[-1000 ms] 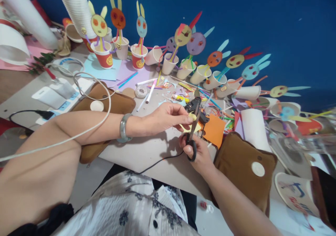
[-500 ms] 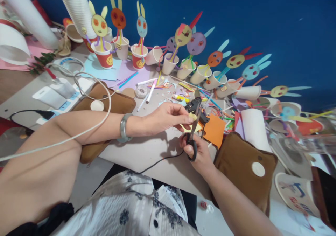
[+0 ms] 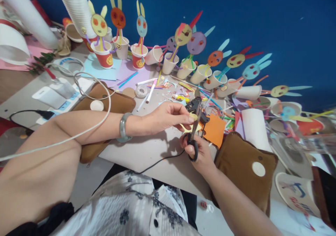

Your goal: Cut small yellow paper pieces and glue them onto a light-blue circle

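Note:
Between thumb and fingers, my left hand [image 3: 172, 118] pinches a small yellow paper piece [image 3: 193, 117]. My right hand [image 3: 198, 150] grips black-handled scissors [image 3: 195, 132], whose blades point away from me, right beside the paper's edge. Whether the blades touch the paper I cannot tell. Below and behind the hands lie a light yellow sheet [image 3: 197, 127], partly hidden, and an orange paper sheet [image 3: 214, 129] with a notched edge. A black glue gun [image 3: 195, 104] rests just beyond the scissors, its cord running under my right hand.
Paper cups with rabbit-faced figures [image 3: 198, 43] line the blue wall. Paper scraps [image 3: 170, 89], pens and pipe cleaners litter the middle of the table. Brown cushions [image 3: 246, 169] lie on both sides. A white cable [image 3: 105, 120] crosses over my left forearm, near a power strip [image 3: 72, 99].
The small yellow paper has turned slightly against the scissors, and the blades have shifted a little to the right. Both hands keep nearly the same place and hold.

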Tool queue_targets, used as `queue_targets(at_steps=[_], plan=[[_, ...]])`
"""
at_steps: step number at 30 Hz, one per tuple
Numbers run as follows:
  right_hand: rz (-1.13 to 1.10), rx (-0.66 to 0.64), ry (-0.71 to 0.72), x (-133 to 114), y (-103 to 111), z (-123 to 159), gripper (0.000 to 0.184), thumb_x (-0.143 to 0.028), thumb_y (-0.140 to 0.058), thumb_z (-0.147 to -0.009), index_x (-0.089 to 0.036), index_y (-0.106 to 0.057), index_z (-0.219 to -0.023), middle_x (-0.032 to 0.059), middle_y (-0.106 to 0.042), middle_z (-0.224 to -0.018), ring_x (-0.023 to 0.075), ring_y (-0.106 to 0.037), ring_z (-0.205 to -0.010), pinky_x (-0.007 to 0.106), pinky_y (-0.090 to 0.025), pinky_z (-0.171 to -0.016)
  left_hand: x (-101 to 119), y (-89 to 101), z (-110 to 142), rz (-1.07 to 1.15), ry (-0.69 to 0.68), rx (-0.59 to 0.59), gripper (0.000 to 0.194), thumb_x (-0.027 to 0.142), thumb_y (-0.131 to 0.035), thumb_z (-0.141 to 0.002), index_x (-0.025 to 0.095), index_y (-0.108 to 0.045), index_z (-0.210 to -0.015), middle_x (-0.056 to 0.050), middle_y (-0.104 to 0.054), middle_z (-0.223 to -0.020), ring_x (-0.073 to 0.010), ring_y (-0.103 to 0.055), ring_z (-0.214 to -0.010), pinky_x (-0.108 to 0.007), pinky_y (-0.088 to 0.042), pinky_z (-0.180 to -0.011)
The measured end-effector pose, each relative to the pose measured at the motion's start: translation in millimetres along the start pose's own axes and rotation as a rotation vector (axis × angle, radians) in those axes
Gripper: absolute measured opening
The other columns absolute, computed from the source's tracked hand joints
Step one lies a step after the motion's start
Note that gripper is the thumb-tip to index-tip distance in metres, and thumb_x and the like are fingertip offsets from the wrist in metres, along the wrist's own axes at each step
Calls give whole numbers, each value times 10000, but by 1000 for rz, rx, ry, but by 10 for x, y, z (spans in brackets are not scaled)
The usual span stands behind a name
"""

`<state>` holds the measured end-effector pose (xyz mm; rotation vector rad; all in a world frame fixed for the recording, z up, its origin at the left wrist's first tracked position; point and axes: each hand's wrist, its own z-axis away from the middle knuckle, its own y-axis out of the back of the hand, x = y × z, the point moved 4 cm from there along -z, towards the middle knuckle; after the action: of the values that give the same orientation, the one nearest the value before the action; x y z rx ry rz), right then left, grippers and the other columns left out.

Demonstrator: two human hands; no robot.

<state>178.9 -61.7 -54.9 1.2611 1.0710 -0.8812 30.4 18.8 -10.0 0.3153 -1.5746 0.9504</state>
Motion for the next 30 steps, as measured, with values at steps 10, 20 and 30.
queue_targets(at_steps=[10, 20, 30], plan=[[22, 4, -16, -53, 11, -1, 615, -814, -632, -695, -217, -501, -629, -9, -489, -581, 142, -417, -552, 280, -346, -512, 9, 3, -4, -4, -11, -13, 337, 391, -786, -762, 119, -587, -746, -9, -657, -737, -90, -643, -709, -248, -530, -700], [14, -8, 2, -51, 29, 1, 609, -795, -649, -700, -210, -502, -625, -19, -473, -578, 128, -392, -540, 273, -319, -507, 78, -10, 18, -19, -15, -16, 353, 393, -803, -750, 124, -577, -726, -16, -670, -716, -74, -621, -649, -222, -519, -646], [52, -27, -15, -76, 36, -1, 637, -822, -632, -687, -203, -492, -621, -27, -467, -570, 113, -370, -523, 269, -289, -505, 64, 21, -17, -30, -93, -50, 368, 405, -811, -743, 122, -575, -735, 4, -647, -677, -64, -624, -633, -199, -531, -620]])
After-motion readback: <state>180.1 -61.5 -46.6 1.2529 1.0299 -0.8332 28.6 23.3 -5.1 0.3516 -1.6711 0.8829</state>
